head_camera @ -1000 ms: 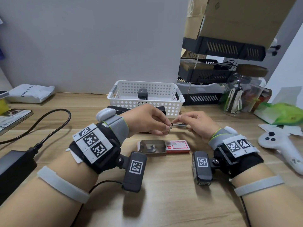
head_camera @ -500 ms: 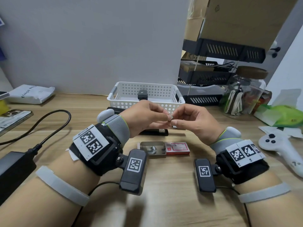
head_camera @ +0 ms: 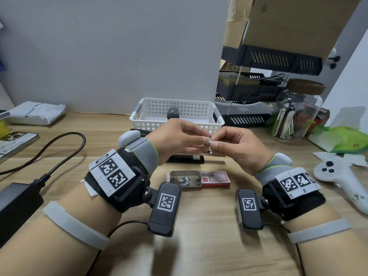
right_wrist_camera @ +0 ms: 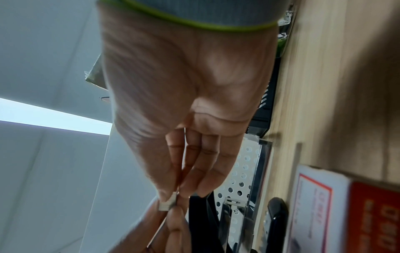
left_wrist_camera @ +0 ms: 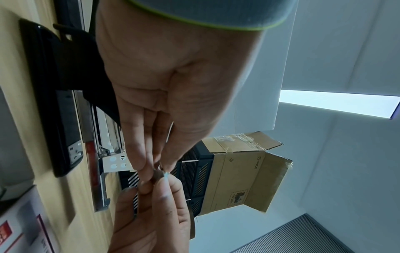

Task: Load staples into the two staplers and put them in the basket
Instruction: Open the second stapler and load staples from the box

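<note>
Both hands meet above the desk and pinch one short silver strip of staples (head_camera: 209,140) between thumb and fingertips. My left hand (head_camera: 201,138) holds its left end and my right hand (head_camera: 215,144) its right end. The wrist views show the same strip of staples (left_wrist_camera: 159,174) (right_wrist_camera: 167,203). Under the hands a black stapler (head_camera: 187,158) lies open on the desk, its metal rail (left_wrist_camera: 97,171) exposed. Behind it stands the white perforated basket (head_camera: 153,124) with a second black stapler (head_camera: 172,113) inside. The red staple box (head_camera: 216,178) lies open nearer me, loose staples in its tray (head_camera: 184,179).
A black power brick (head_camera: 18,202) with its cable, a phone (head_camera: 16,142) and a white pouch (head_camera: 35,112) lie at the left. At the right are a white controller (head_camera: 338,182), a green bag (head_camera: 342,140), a glass jar (head_camera: 296,114) and black stacked trays (head_camera: 249,92).
Both hands have risen from near the open stapler and drawn together. The staple strip, held flat and low a second ago, now sits higher between the fingertips.
</note>
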Demonstrator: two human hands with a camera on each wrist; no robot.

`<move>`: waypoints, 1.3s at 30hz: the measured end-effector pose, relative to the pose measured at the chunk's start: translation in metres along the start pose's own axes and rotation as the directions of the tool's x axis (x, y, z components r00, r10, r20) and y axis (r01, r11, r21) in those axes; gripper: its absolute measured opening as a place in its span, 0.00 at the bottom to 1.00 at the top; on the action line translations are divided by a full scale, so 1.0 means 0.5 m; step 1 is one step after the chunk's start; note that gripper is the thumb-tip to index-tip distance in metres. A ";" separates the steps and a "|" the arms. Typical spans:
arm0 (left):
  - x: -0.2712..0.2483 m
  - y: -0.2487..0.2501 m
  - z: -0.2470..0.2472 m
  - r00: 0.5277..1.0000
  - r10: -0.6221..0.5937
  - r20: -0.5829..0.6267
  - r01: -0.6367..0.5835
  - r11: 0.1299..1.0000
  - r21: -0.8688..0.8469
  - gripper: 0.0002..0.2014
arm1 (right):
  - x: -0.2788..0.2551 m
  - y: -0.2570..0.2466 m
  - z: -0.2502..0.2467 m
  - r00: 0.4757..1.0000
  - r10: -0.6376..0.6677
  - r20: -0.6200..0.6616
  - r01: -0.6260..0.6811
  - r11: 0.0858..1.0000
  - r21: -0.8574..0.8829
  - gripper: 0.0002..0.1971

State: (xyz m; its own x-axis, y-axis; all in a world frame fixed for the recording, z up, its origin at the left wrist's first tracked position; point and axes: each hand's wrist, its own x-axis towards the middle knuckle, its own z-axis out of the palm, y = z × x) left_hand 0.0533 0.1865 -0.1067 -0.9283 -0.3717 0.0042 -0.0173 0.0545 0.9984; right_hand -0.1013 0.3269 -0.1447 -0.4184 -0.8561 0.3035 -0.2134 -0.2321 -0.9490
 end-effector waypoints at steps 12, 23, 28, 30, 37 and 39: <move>0.002 -0.002 -0.004 1.000 0.027 0.008 -0.027 1.000 -0.014 0.08 | -0.001 -0.003 0.007 0.999 0.032 -0.004 -0.032 0.998 0.054 0.09; 0.009 -0.005 0.001 0.998 0.047 -0.032 -0.045 0.996 0.082 0.08 | -0.001 -0.006 0.006 0.999 0.034 -0.042 -0.031 0.996 0.081 0.09; 0.008 -0.009 0.010 0.994 0.075 -0.075 -0.069 0.994 0.081 0.06 | -0.002 -0.005 0.013 0.998 0.050 -0.048 -0.047 0.998 0.045 0.07; 0.007 -0.009 0.014 0.991 0.085 -0.099 -0.078 0.994 0.074 0.06 | -0.003 -0.007 0.015 0.997 0.049 -0.056 -0.046 0.998 0.040 0.05; 0.005 -0.006 0.018 0.987 0.065 -0.149 -0.062 0.998 0.024 0.07 | -0.006 -0.010 0.016 1.000 0.012 -0.014 -0.012 1.000 -0.018 0.12; 0.007 -0.007 0.018 0.986 0.058 -0.157 -0.057 0.998 0.009 0.07 | -0.006 -0.013 0.012 1.000 0.008 -0.026 -0.008 1.000 -0.030 0.12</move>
State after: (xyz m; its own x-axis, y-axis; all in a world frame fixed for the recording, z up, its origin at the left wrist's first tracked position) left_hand 0.0470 0.1933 -0.1105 -0.8578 -0.5091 0.0707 0.0322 0.0840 0.9959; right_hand -0.0934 0.3280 -0.1401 -0.4426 -0.8457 0.2983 -0.2362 -0.2110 -0.9485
